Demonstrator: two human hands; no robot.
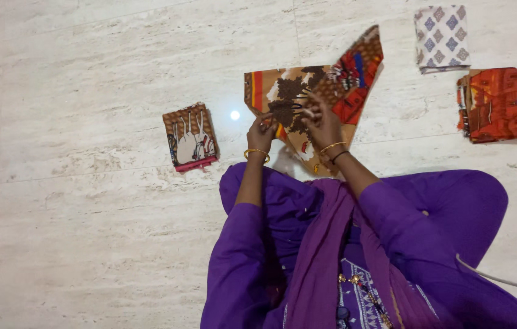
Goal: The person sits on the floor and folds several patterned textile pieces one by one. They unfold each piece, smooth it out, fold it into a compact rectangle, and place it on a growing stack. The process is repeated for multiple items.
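Both hands are holding one printed cloth (307, 97) on the pale stone floor (88, 183): the left hand (261, 131) is pinching its near edge, and the right hand (322, 122) is gripping its middle. It is brown, orange and red, with one corner sticking up, so it looks only partly folded. Left of the hands, a small brown folded cloth (190, 137) is lying flat. Far to the right, a white patterned cloth (442, 38) and an orange folded cloth (493, 103) are already lying folded.

I see a tan, brown, red and blue printed cloth (307, 97), an orange folded cloth (493, 103), a white-and-lilac diamond one (442, 36), and purple sleeves (392, 213).
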